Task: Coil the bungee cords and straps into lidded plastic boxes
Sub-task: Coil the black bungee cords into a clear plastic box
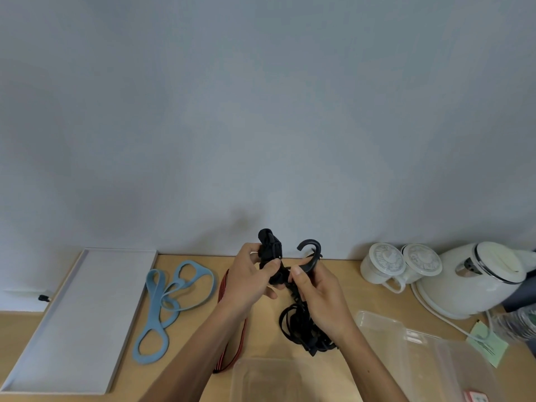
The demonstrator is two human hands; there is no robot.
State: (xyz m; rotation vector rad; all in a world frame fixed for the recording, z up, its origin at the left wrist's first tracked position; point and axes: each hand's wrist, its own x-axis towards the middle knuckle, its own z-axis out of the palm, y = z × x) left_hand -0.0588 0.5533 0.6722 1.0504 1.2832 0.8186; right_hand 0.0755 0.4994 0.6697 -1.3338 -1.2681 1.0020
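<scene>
Clear box point(261, 378); hands grip black cord point(301, 326).

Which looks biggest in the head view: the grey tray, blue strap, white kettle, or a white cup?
1. Grey tray
2. White kettle and blue strap: too alike to rank
3. White cup

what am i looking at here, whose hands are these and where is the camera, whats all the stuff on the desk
This is one picture from a wide-angle camera worn on a person's head, looking down at their own bare hands. The left hand and right hand together hold a black bungee cord with its hook up. On the wooden table lie a blue strap, a red striped cord, clear plastic boxes, a white tray, two lidded cups and a white kettle.
</scene>
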